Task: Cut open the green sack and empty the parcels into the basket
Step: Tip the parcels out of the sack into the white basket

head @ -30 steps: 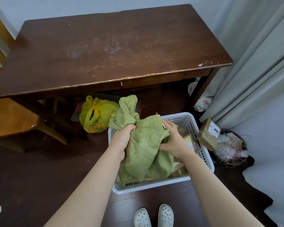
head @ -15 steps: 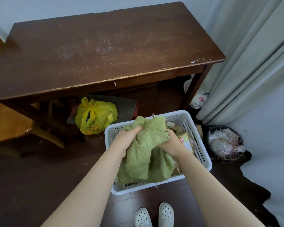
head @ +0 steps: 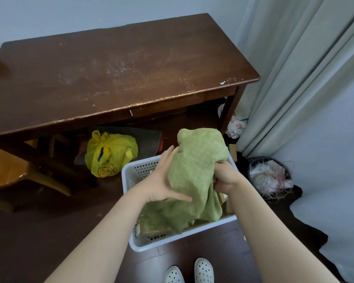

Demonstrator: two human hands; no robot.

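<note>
**Green sack up off basket — near empty**

Green woven-plastic sack [head: 196, 170] now raised higher than 0.5 s ago, bunched top clear above white perforated plastic basket [head: 137, 172], lower end trailing inside. Gripped both sides: left hand [head: 164, 180] spread wide, palm flat on sack's flank, thumb underneath; right hand [head: 225, 176] closed tight on bunched fabric at far side. Looks limp, flat, w/o bulges — prob. emptied. Brown cardboard parcels [head: 151, 227] glimpsed in basket under sack hem, mostly hidden. Hands shifted from top of bundle to sides since prev. frame. Likely meaning: tipping step about done; remaining job = shake out, check nothing caught in folds, lift clear. Dark scratched wooden table [head: 121, 68] behind; yellow tied plastic bag [head: 110, 154] beneath it, untouched.
</note>
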